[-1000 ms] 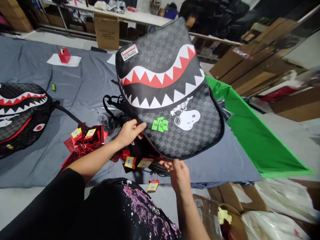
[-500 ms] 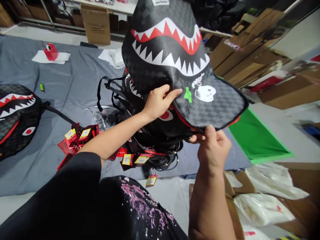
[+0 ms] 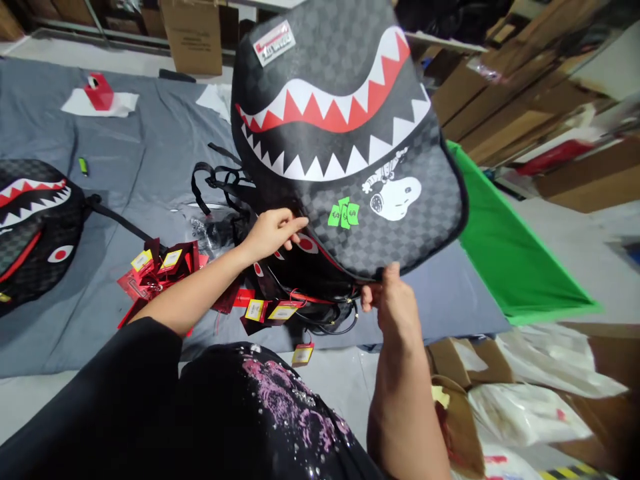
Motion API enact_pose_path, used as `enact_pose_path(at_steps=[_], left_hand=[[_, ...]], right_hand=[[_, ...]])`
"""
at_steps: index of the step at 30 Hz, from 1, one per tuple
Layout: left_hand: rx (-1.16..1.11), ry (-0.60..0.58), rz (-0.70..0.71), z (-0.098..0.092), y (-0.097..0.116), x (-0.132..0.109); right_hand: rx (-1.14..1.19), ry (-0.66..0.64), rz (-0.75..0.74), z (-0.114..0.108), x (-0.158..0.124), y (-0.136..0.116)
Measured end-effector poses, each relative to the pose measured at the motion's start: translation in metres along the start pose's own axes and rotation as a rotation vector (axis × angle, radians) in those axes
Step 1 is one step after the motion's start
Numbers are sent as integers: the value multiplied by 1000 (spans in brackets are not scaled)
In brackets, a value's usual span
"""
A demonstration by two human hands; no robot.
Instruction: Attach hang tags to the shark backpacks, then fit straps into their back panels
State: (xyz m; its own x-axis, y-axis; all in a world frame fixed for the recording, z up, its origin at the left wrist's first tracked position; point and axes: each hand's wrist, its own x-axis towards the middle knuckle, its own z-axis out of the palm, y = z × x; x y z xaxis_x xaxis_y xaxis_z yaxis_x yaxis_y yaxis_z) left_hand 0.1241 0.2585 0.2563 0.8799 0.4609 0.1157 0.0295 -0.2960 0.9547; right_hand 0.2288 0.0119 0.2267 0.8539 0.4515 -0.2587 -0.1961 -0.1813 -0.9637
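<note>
A black-and-grey checkered shark-mouth backpack (image 3: pixel 320 150) is raised in front of me, its front towards me. Printed on it are white and red teeth, green banknotes (image 3: pixel 343 213) and a white cartoon dog (image 3: pixel 397 198); a small label (image 3: pixel 274 44) sits near its top. At its lower left edge, my left hand (image 3: pixel 275 235) is closed, thumb and fingers pinching the border. My right hand (image 3: pixel 397 300) grips the bottom edge between thumb and fingers. Behind and below it are stacked black backpacks (image 3: pixel 280 273) with red-and-white eyes, partly hidden.
Red tags (image 3: pixel 160 267) with yellow labels lie in a bunch on the grey cloth-covered table (image 3: pixel 150 167). Another shark backpack (image 3: pixel 37 233) lies at left. A red tape dispenser (image 3: pixel 100 92) stands farther back. To the right are a green panel (image 3: pixel 520 260), cartons and white plastic bags (image 3: pixel 530 410).
The held backpack's front has swung flatter towards me and its top label has come into fuller view. Both hands have moved left and slightly down with its edges.
</note>
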Motion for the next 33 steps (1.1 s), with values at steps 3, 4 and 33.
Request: enact_pose_path(at_steps=[3, 4, 33], left_hand=[[-33, 106, -87, -22, -28, -27], [-9, 155, -132, -29, -40, -38], [694, 1133, -427, -166, -137, -245]], right_hand=[[64, -81, 53, -8, -3, -3], [116, -102, 43, -9, -5, -5], [-509, -184, -609, 86, -83, 85]])
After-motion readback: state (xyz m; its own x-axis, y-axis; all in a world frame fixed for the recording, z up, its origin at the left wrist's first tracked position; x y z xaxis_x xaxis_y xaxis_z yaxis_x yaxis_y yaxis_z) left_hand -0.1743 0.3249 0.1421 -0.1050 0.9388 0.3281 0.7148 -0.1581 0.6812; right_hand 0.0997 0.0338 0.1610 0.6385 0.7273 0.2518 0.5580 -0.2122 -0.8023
